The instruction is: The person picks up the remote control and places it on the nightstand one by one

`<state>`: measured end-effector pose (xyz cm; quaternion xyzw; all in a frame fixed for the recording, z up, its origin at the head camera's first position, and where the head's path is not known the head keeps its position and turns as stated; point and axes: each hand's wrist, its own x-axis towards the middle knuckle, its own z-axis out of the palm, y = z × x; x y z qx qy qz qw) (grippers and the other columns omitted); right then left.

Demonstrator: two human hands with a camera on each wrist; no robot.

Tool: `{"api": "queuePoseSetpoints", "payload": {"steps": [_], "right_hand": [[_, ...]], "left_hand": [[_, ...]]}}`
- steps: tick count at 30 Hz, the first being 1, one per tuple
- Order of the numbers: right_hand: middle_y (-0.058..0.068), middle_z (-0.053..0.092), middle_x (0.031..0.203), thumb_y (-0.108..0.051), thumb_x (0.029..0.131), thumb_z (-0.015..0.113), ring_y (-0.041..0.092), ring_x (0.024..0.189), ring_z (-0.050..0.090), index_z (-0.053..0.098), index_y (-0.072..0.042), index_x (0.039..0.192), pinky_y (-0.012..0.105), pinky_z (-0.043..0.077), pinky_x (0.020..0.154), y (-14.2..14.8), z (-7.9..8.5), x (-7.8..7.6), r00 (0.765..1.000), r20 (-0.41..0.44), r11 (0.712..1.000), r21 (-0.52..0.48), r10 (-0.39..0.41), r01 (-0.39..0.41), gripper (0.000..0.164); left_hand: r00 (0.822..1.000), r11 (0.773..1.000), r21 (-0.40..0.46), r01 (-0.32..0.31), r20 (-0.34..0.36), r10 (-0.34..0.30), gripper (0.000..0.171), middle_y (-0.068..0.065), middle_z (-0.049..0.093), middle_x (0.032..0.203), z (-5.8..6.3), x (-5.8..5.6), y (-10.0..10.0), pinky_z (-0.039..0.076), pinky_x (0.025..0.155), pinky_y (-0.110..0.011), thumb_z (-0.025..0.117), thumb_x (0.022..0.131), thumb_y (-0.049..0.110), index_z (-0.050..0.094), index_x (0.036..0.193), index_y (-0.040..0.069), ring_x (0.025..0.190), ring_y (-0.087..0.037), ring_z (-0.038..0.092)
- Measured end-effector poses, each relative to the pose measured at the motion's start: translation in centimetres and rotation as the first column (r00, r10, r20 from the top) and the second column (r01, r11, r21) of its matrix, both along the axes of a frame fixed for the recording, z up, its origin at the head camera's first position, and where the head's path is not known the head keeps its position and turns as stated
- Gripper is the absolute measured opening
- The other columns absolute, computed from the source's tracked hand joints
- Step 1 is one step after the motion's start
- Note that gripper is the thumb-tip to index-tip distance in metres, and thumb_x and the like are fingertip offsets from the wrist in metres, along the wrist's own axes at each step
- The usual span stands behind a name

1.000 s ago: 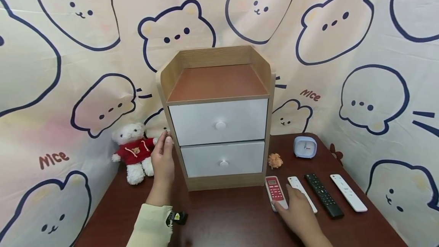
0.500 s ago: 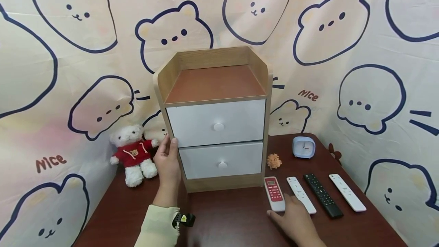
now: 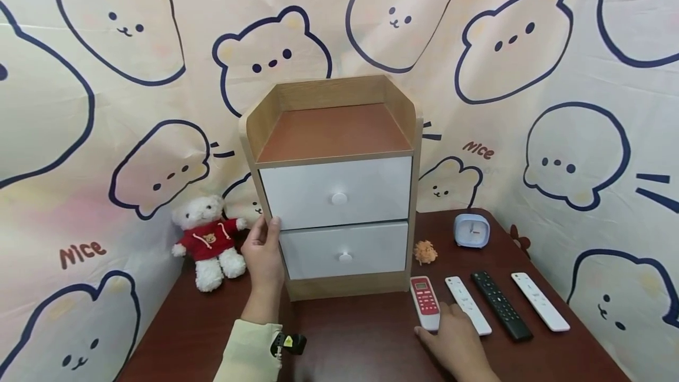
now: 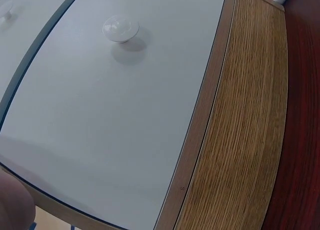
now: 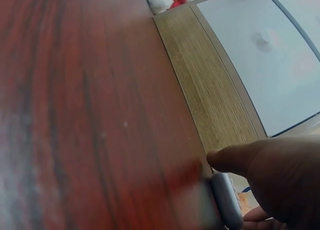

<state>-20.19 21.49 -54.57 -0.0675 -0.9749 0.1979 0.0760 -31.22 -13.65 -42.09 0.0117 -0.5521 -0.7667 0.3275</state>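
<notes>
Touching the cabinet (image 3: 336, 211) at its left edge, the left hand (image 3: 265, 261) looks relaxed; can't tell if the right hand (image 3: 455, 336) grips the red remote (image 3: 425, 299) near its right front corner. Tight spacing, so it could easily bump the neighbouring white remote (image 3: 467, 303).

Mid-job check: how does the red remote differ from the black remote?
The red remote is shorter; the black remote is longer and slimmer. The red remote has a small display; the black remote shows none. The right hand is at the red remote's near end, apart from the black remote. Both have button faces up.
</notes>
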Motion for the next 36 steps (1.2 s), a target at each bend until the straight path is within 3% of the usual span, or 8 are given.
{"api": "queuePoseSetpoints", "payload": {"steps": [6,14,25,32,36], "right_hand": [[0.023,0.067,0.099,-0.043,0.081,0.093,0.04,0.095,0.07,0.065,0.019,0.124,0.06,0.058,0.088,0.1,-0.2,-0.1,0.999,-0.036,1.0,0.002,-0.004,0.004,0.081],[0.013,0.069,0.089,-0.037,0.081,0.089,0.03,0.086,0.068,0.074,0.007,0.107,0.054,0.057,0.079,0.3,-0.4,-0.2,0.993,-0.117,0.999,-0.054,-0.012,0.006,0.053],[0.024,0.067,0.103,-0.037,0.078,0.087,0.031,0.087,0.067,0.071,0.015,0.125,0.053,0.055,0.075,0.7,0.7,-0.2,0.987,-0.121,0.989,-0.117,-0.104,0.09,0.072],[0.024,0.064,0.113,-0.047,0.084,0.085,0.035,0.097,0.065,0.067,0.008,0.137,0.054,0.052,0.084,1.2,3.9,1.0,0.978,-0.066,0.96,-0.215,-0.196,0.178,0.079],[0.022,0.064,0.114,-0.045,0.085,0.089,0.032,0.099,0.063,0.069,0.002,0.139,0.042,0.049,0.08,1.1,6.6,2.7,0.962,-0.127,0.929,-0.319,-0.24,0.189,0.075]], "left_hand": [[1.0,1.0,0.002,0.007,-0.006,-0.007,0.04,0.011,0.077,0.115,-0.1,0.0,0.0,0.055,0.093,-0.017,0.075,0.105,0.016,0.071,0.141,0.0,0.112,-0.007,0.067],[1.0,1.0,-0.007,0.014,-0.007,-0.015,0.042,0.005,0.076,0.127,0.0,-0.2,-0.1,0.055,0.098,-0.017,0.075,0.105,0.019,0.07,0.143,0.002,0.121,-0.009,0.066],[1.0,1.0,-0.004,0.022,-0.005,-0.022,0.043,0.004,0.076,0.129,0.1,-0.1,-0.2,0.054,0.099,-0.016,0.075,0.105,0.018,0.069,0.145,0.001,0.123,-0.009,0.066],[0.999,0.999,-0.018,0.033,0.039,-0.032,0.048,-0.005,0.072,0.14,-0.1,0.0,-0.2,0.053,0.1,-0.014,0.075,0.106,0.023,0.066,0.148,0.002,0.127,-0.008,0.063],[0.999,0.999,-0.014,0.029,0.042,-0.029,0.047,-0.009,0.071,0.143,-0.1,0.1,-0.1,0.053,0.1,-0.014,0.074,0.106,0.021,0.066,0.149,0.002,0.129,-0.01,0.063]]}}
